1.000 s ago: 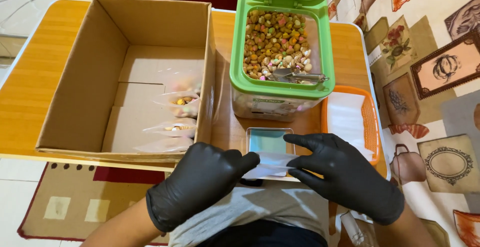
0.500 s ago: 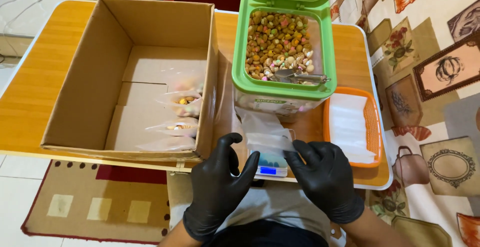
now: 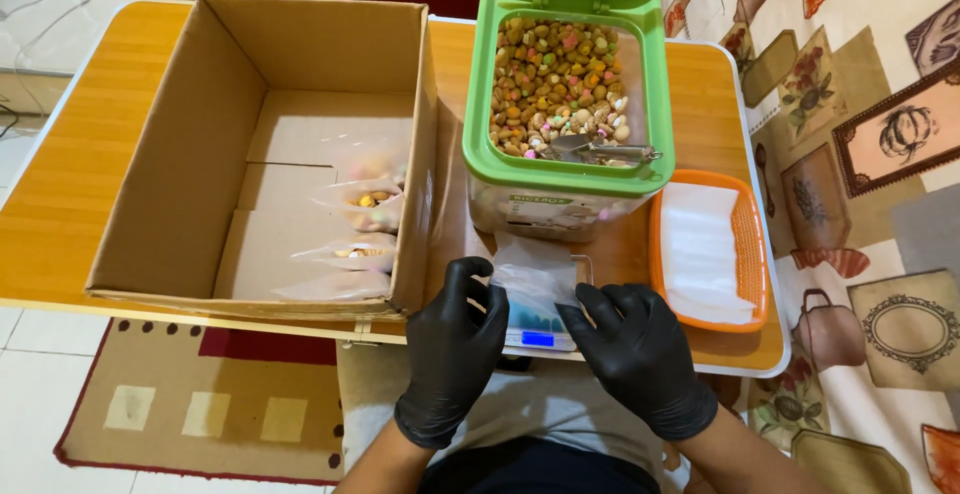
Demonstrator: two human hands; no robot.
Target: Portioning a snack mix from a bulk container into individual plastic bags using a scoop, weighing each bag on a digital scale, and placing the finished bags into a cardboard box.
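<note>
Black-gloved left hand (image 3: 452, 349) and right hand (image 3: 640, 354) pinch opposite edges of a clear plastic bag (image 3: 535, 276), holding it over a small digital scale (image 3: 538, 334) at the counter (image 3: 60, 184) front. Just behind stands an open green bin of mixed kibble (image 3: 555, 79) with a metal scoop (image 3: 600, 151); orange tray (image 3: 752, 254) right, cardboard box (image 3: 180, 164) with filled bags left.

The cardboard box (image 3: 265, 154) sits left of the kibble container (image 3: 565, 104); the basket (image 3: 752, 254) lies right, the scale (image 3: 538, 329) below.
</note>
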